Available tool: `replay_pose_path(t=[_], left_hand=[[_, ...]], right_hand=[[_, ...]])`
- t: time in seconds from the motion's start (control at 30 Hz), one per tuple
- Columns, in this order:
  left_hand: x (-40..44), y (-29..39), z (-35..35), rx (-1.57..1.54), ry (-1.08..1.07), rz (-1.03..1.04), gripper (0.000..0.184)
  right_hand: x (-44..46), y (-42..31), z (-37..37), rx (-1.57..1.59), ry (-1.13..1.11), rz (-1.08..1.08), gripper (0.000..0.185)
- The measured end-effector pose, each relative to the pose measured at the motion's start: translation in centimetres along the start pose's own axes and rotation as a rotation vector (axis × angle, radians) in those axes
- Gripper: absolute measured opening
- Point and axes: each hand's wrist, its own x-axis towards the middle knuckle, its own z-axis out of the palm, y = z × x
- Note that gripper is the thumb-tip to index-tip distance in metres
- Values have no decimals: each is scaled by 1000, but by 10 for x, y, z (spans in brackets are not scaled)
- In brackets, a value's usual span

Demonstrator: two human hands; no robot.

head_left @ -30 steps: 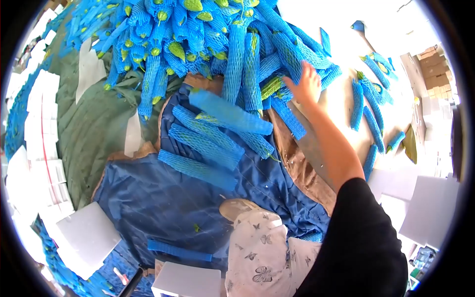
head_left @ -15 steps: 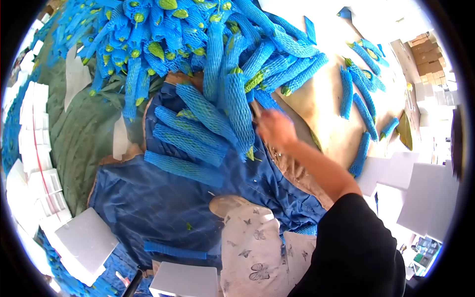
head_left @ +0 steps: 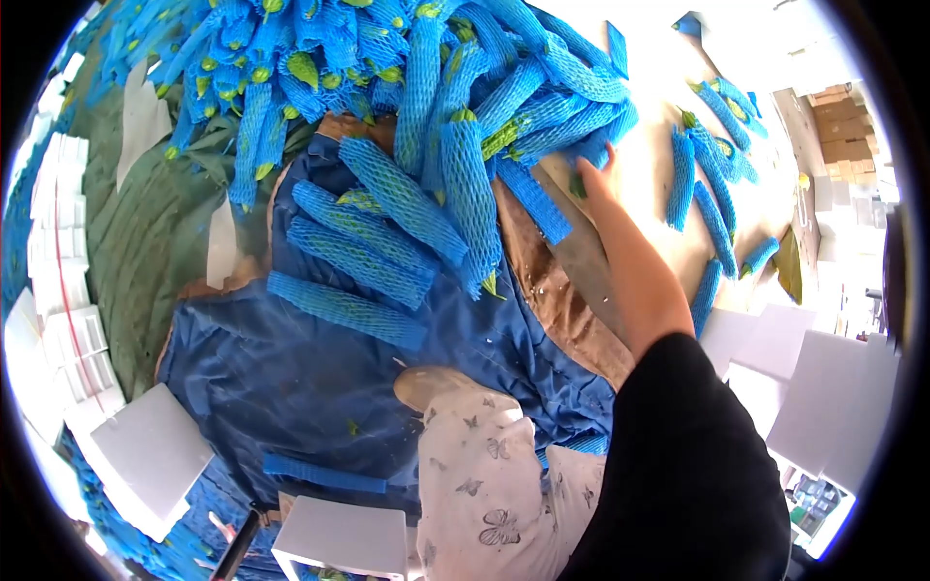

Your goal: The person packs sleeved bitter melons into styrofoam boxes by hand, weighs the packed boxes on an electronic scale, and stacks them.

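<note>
My right hand (head_left: 601, 184) is at the right edge of the heap, its fingers round the lower end of a green vegetable in blue netting (head_left: 616, 126); a dark green tip shows beside the fingers. Left of it, a flat empty blue net sleeve (head_left: 535, 200) hangs from the heap. Several netted vegetables (head_left: 395, 198) lie side by side on the dark blue cloth (head_left: 281, 373), one of them upright (head_left: 471, 203) with its green tip toward me. My left hand is out of view.
A large heap of netted vegetables (head_left: 320, 44) fills the top. More netted ones (head_left: 715, 218) lie on the pale sheet at right. White boxes (head_left: 155, 450) stand at left, a white stool-like block (head_left: 344, 537) at the bottom, and white panels (head_left: 835, 397) at right.
My right hand has moved up and right, from beside the vegetables on the cloth to the heap's right edge, and has closed on another netted vegetable. The view has shifted slightly.
</note>
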Motion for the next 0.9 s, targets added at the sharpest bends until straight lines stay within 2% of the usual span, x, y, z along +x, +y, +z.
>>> replay_pose_path(t=[0.07,0.13,0.2,0.23,0.27,0.3,0.33,0.4,0.47,0.53,0.6,0.67,0.73,0.8,0.9], left_hand=[[-3,0,1,11,19,-26,34],[-4,1,0,24,41,-47,41],[-5,3,-4,50,52,-69,48],[-8,7,-8,46,61,-80,52],[31,-65,-15,193,39,240,38],[0,-17,-13,146,-26,181,38],[-11,-7,-7,-8,17,209,32],[-25,-2,-9,16,19,287,29],[-36,-6,-21,171,-48,403,32],[-60,4,-50,175,205,522,34],[-69,-2,-86,62,414,564,35],[-82,-8,-121,-68,595,493,32],[-92,-12,-146,-180,754,491,25],[-94,-31,-155,-258,813,483,23],[-96,-54,-152,-287,826,423,22]], right_hand=[[-61,-5,-36,458,-126,285,67],[-102,14,-77,744,-424,320,63],[-145,19,-102,706,-468,407,59],[-149,23,-112,664,-452,540,59],[-153,24,-113,607,-454,668,59],[-176,3,-114,487,-507,507,63],[-204,-30,-113,375,-587,332,69],[-232,-81,-109,122,-901,2,73],[-252,-126,-74,58,-1216,-636,72],[-341,-229,-54,-173,-1436,-1245,69],[-454,-294,-47,-305,-1602,-1517,65],[-554,-311,-40,-306,-1816,-1690,64],[-635,-294,-26,-212,-1886,-1924,59],[-703,-253,-9,-127,-1982,-2064,56],[-748,-175,20,-187,-1977,-2363,52]])
